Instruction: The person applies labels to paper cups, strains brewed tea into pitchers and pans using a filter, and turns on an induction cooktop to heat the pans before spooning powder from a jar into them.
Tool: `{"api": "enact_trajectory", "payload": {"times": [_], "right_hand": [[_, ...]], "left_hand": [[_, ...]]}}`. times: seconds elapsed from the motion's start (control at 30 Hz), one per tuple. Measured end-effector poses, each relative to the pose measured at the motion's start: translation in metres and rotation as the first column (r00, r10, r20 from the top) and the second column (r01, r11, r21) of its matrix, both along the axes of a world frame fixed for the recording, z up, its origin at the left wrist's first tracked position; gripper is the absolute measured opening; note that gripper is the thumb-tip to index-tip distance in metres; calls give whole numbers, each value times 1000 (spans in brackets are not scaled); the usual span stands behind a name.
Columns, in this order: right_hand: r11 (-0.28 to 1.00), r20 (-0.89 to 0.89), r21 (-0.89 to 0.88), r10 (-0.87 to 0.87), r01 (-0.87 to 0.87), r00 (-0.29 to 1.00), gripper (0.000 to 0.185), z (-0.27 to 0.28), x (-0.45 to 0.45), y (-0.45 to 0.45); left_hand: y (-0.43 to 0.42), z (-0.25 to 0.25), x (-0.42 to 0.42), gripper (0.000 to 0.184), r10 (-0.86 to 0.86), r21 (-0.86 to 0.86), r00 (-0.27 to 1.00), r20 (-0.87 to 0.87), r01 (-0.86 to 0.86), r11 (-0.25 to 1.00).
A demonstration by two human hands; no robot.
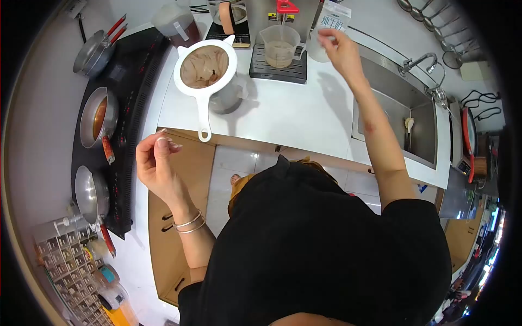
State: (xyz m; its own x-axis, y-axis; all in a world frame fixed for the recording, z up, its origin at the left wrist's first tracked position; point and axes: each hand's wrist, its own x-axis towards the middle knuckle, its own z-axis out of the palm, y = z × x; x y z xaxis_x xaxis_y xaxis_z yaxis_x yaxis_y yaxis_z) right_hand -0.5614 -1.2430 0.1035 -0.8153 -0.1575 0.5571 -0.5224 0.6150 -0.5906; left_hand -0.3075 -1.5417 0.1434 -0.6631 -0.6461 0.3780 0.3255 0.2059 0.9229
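Observation:
My left hand [157, 165] hovers past the counter's front edge, below the strainer's handle. Its fingers are loosely bent, apart, and hold nothing visible. A white-rimmed strainer [203, 96] with a fine mesh lies across the top of a clear pitcher [225, 100]; brown residue sits in the mesh. My right hand [342, 54] is raised to the right of a clear measuring cup [280, 51], its fingers half bent and seemingly empty. The cup stands on the drip tray [278, 75], under a red-handled tap [287, 6]. Close behind my right hand are a milk carton [334, 15] and a whitish container [317, 50].
At right is a steel sink [399, 103] with a faucet [421, 64] and a spoon-like utensil [409, 126]. Pans [98, 117] with red handles stand on the black cooktop [128, 103] at left. A lidded jug [176, 26] stands at the back.

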Motion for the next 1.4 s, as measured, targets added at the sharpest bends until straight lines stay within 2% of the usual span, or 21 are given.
{"api": "enact_trajectory", "payload": {"times": [0.03,0.1,0.13,0.17,0.23,0.27,0.3,0.37,0.4,0.43,0.5,0.63,0.7,0.73,0.87,0.93,1.07,1.13,1.27,1.33,1.4], "right_hand": [[1000,-1,1,9,-9,1000,24,15,-1,-4],[999,-163,2,45,-45,986,24,41,-1,-12],[1000,-93,9,31,-30,995,24,48,0,-14],[999,-95,11,37,-37,995,24,46,-4,-12],[980,54,197,-26,15,998,25,29,-22,0],[957,69,291,-16,-5,997,30,14,-29,7],[956,71,292,-9,-13,997,30,-8,-41,14],[962,287,265,-11,-69,958,35,-36,-52,17],[988,498,121,25,-98,867,41,-37,-51,16],[987,502,123,31,-107,864,41,-41,-52,16],[958,338,265,16,-112,941,43,-50,-57,15],[959,362,250,38,-137,931,44,-58,-64,10],[980,580,90,94,-179,809,44,-57,-62,4],[983,619,25,128,-182,775,44,-57,-59,2],[986,619,26,113,-164,777,44,-62,-55,-4],[985,567,95,64,-142,822,42,-63,-55,-5],[991,459,45,94,-129,883,41,-67,-59,-8],[983,401,122,78,-137,913,39,-72,-65,-10],[978,394,157,67,-139,917,32,-74,-69,-13],[951,313,271,63,-153,948,27,-71,-69,-12],[939,256,310,72,-152,964,27,-71,-69,-10]], "left_hand": [[8,2,4,10,9,1,1000,-1,-9,1000],[23,3,13,6,-118,0,990,-75,118,993],[35,3,17,4,-146,37,987,-67,149,988],[45,0,23,5,-184,29,983,-28,184,982],[62,-16,30,7,-276,120,961,-32,277,953],[67,-26,35,9,-301,162,954,0,297,941],[71,-32,38,11,-328,205,944,30,315,927],[75,-35,42,15,-341,279,940,21,322,905],[74,-37,43,16,-314,284,949,29,293,913],[73,-38,44,17,-286,288,957,39,264,921],[72,-32,42,18,-234,280,971,53,211,937],[70,-27,35,19,-215,253,975,55,194,948],[75,-25,30,19,-248,257,967,60,225,940],[77,-26,28,19,-266,264,963,50,244,933],[84,-27,20,18,-325,261,945,32,306,916],[83,-26,18,19,-326,246,945,39,307,919],[78,-23,13,19,-320,210,946,46,304,929],[79,-22,12,19,-316,201,947,50,300,932],[81,-24,12,19,-321,190,944,81,301,934],[81,-27,13,19,-311,203,946,91,288,936],[81,-28,13,19,-303,216,948,100,277,936]]}}
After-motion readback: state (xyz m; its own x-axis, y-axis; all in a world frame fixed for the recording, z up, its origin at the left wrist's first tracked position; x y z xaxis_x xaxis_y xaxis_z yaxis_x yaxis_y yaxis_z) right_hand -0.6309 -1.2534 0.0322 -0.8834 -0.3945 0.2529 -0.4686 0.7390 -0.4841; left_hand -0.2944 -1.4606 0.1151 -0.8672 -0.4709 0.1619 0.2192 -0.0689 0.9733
